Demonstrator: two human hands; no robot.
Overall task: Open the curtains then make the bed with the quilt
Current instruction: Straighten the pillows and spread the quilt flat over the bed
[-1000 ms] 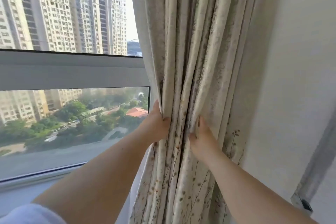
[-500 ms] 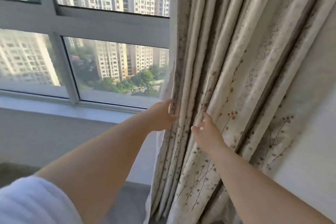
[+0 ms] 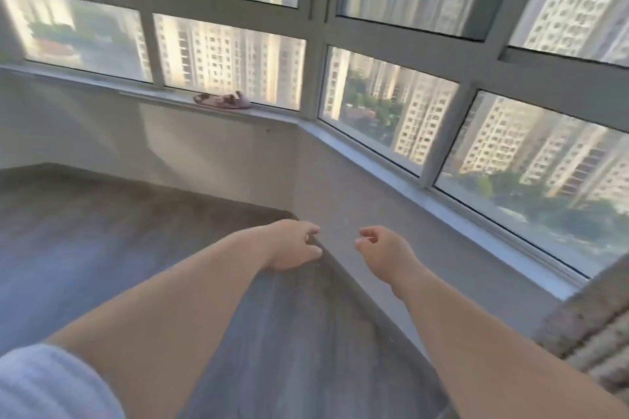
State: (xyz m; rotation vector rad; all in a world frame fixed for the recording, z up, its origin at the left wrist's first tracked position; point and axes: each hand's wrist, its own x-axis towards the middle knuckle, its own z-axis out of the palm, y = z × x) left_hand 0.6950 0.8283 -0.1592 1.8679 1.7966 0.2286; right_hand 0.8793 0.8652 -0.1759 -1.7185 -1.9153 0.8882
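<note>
- Both bare forearms are seen stretched forward over a grey wood-grain floor [image 3: 85, 248], with nothing held in either hand.
- The left hand [image 3: 292, 245] is seen with its fingers loosely curled and apart from any object; the thumb lies below the fingers.
- The right hand [image 3: 384, 252] is likewise empty, with fingers loosely bent and the thumb and forefinger tips near each other but closed on nothing.
- The two hands are held near each other, not touching, above the line where the floor meets the low grey wall [image 3: 340, 180] under the glass.
- The cream floral pleated curtain [image 3: 585, 326] is found only at the lower right edge of the view, bunched in folds, well apart from both hands. Motion blur prevents its pattern from being read.
- A grey-framed bay window [image 3: 316, 31] is fully uncovered across the view; pale high-rise blocks and green trees are seen through its panes.
- A small pink and brown patterned soft item [image 3: 223, 101] is noted lying on the pale window sill [image 3: 391, 160], far from the hands; its kind cannot be told.
- A white ribbed sleeve [image 3: 51, 384] is seen at the lower left corner.
</note>
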